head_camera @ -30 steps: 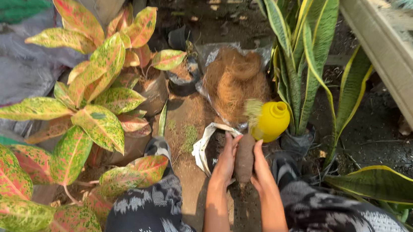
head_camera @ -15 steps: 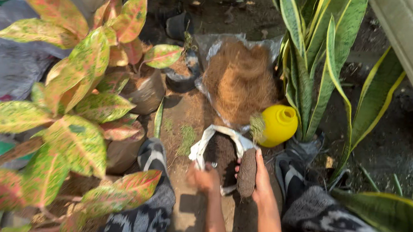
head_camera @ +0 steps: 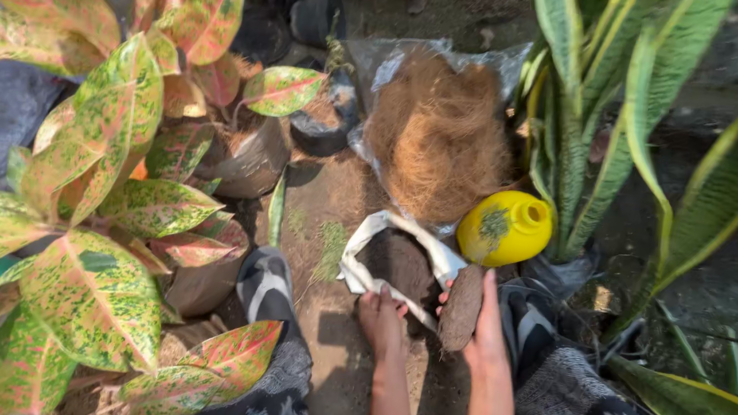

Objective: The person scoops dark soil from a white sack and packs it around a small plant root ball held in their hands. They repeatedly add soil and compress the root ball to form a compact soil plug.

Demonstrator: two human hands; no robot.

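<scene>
Step in hand: looks like filling — soil going into the white bag (head_camera: 400, 259), or the bag being held ready for it, judging from how things lie.
Left hand (head_camera: 381, 322): down at the near rim of the white bag, fingers curled over the edge and closed on it, palm hidden from the camera. Forearm running straight up from the bottom of the frame.
Right hand (head_camera: 485, 320): partly closed around a dark brown flat piece (head_camera: 462, 306) — coconut husk or a scoop, hard to tell which. Thumb side toward the bag, fingers wrapped behind the piece, wrist fairly straight.
Brown piece: upright, just beside the right edge of the bag's mouth, touching or nearly touching it.
White bag: on the ground between the knees, mouth pulled open, dark soil (head_camera: 395, 268) inside and fairly full already.
Next move, as a guess: needs the rim kept wide with the left hand while the right tips or presses the piece down into the soil — a loose rim could fold in and spill.
Nearby: yellow plastic bottle (head_camera: 505, 228) lying on its side just right of the bag; clear bag of brown coconut fibre (head_camera: 438, 133) right behind it.
Plants: pink-and-green leafy plant (head_camera: 96, 175) in dark pots on the left, tall striped snake plant (head_camera: 599, 121) on the right.
Legs: patterned trousers (head_camera: 583, 404) either side of the arms, crouched or seated low.
</scene>
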